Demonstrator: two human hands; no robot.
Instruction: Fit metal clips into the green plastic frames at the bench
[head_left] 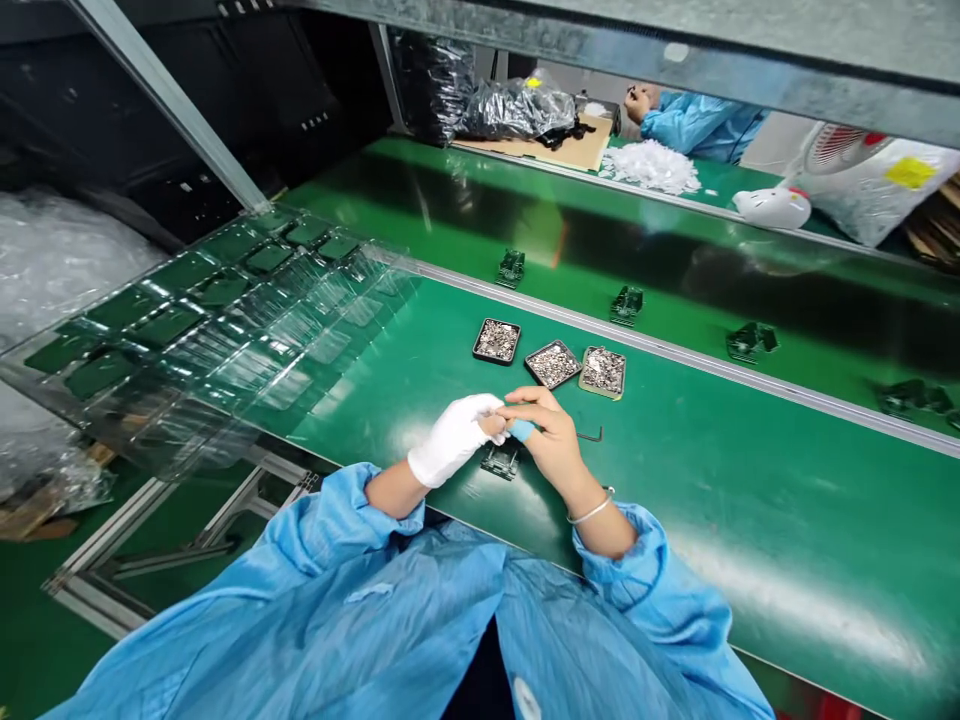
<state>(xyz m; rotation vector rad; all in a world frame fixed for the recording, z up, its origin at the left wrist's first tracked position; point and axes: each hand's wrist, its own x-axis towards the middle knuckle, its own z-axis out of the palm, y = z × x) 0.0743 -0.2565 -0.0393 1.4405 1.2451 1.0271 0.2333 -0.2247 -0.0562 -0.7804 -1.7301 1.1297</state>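
Note:
In a white glove with bare fingertips, my left hand (459, 436) is closed in a pinch over the green bench. My right hand (551, 435), bare and with blue tape (521, 430) on one digit, has its fingertips brought against the left ones. Whatever sits between the fingers is too small or hidden to make out. Just below them a small dark assembly with metal parts (500, 462) lies on the bench, partly covered by the hands. An L-shaped hex key (592, 435) lies to the right of my right hand.
Three small trays of metal parts, left (496, 341), middle (553, 364) and right (603, 372), stand beyond my hands. Clear plastic blister trays (247, 300) overhang the left side. Past a metal rail (637, 343), several dark assemblies sit on a green strip. A co-worker's blue sleeve (701, 122) shows behind.

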